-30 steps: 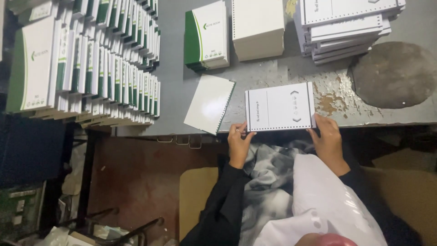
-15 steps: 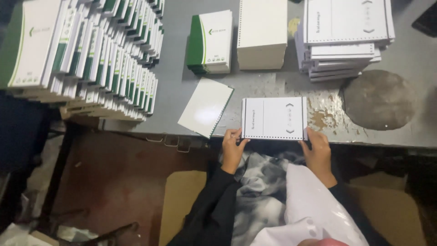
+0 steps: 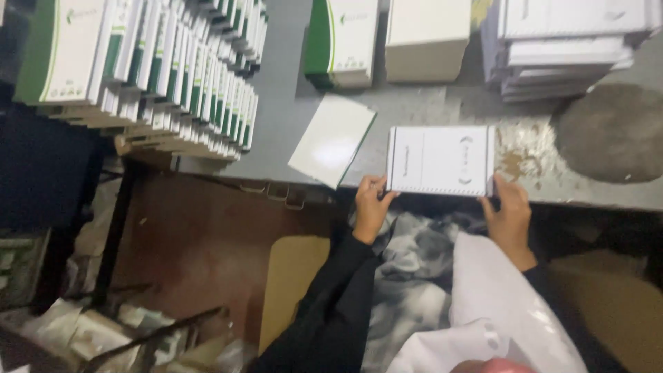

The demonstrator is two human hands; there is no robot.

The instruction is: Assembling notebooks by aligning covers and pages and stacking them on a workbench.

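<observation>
Both hands, left hand (image 3: 371, 204) and right hand (image 3: 510, 214), pinch the flat white carton (image 3: 440, 160)'s near corners; keep it square to the table edge (image 3: 594, 200)

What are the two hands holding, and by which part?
A flat white rectangular card sheet lying on the grey table: left hand at its near left corner, right hand at its near right corner.

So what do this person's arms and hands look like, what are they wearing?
Both hands, the left hand and the right hand, are bare: no gloves, and no rings or watch that I can make out. The left arm is in a long black sleeve reaching the wrist. A dark cuff shows at the right wrist.
</observation>
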